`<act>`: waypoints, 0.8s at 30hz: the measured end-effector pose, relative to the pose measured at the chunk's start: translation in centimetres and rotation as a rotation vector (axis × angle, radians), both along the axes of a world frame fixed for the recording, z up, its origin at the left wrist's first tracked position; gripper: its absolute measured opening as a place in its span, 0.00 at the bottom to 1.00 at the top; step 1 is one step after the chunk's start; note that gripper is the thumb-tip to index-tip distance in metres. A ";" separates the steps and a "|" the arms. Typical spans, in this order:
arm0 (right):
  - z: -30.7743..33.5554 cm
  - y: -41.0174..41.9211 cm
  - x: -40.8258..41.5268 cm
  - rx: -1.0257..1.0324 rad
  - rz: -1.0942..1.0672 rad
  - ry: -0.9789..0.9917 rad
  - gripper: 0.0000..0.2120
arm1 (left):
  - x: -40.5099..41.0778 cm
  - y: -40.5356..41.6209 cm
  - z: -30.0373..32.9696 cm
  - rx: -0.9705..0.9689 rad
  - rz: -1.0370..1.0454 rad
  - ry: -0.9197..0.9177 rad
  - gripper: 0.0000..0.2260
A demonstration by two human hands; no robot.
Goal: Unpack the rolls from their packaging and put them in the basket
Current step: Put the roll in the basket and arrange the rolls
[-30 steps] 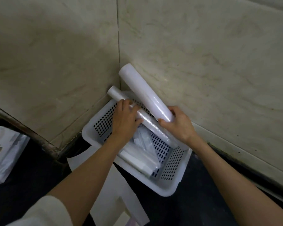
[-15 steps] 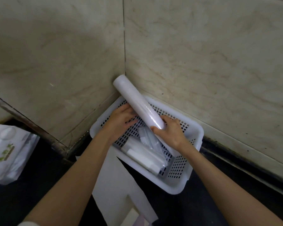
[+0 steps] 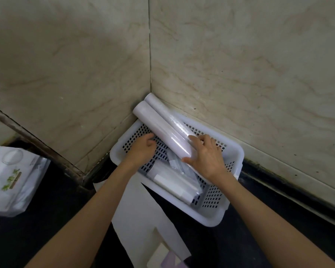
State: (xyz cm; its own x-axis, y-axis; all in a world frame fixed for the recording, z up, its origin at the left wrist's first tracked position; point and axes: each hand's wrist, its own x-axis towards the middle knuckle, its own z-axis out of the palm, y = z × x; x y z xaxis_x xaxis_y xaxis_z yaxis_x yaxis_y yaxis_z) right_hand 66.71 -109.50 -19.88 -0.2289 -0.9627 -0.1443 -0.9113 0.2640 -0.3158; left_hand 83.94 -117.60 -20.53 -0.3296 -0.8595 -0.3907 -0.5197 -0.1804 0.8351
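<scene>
A white perforated basket point(image 3: 226, 205) sits on the dark counter in the corner of two marble walls. Two long white rolls lean side by side from the basket up into the corner: the nearer roll point(image 3: 159, 125) and a glossier roll point(image 3: 174, 120) behind it. My right hand point(image 3: 206, 159) grips the lower part of the nearer roll. My left hand point(image 3: 141, 149) is inside the basket's left end, fingers loosely curled, holding nothing that I can see. A short wrapped roll point(image 3: 174, 183) and clear plastic bits lie on the basket floor.
Flattened white packaging paper point(image 3: 143, 215) lies on the counter under my left forearm. A white pouch with green print point(image 3: 10, 178) stands at the left. A dark window-frame ledge point(image 3: 35, 142) runs diagonally along the left wall.
Both rolls have dropped lower into the basket and now lean together into the corner. My left hand has let go of the thinner roll and drawn back to the basket's left end.
</scene>
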 end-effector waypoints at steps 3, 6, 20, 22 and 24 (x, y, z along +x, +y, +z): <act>-0.2 0.9 0.2 -0.077 0.018 -0.005 0.29 | -0.2 0.4 0.1 -0.058 -0.039 -0.046 0.14; 0.0 2.1 0.6 -0.219 -0.010 -0.070 0.16 | -0.3 0.8 -0.1 -0.042 -0.107 -0.084 0.17; -1.7 4.0 3.4 0.322 -0.029 -0.291 0.20 | -3.7 1.3 -2.6 0.236 0.032 -0.088 0.08; -1.8 4.0 3.4 0.304 -0.090 -0.337 0.18 | -4.1 1.3 -2.9 0.278 0.066 -0.079 0.11; -1.7 4.0 3.4 0.311 -0.161 -0.414 0.19 | -4.6 0.9 -4.2 0.287 0.098 -0.096 0.16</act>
State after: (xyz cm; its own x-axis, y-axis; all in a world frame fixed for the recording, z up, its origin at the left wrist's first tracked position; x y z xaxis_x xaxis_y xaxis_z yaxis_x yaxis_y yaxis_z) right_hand 70.14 -105.54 -21.63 -0.2338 -0.8174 -0.5265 -0.6677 0.5286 -0.5241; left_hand 79.33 -116.68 -24.77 -0.2011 -0.7353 -0.6472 -0.5621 -0.4545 0.6910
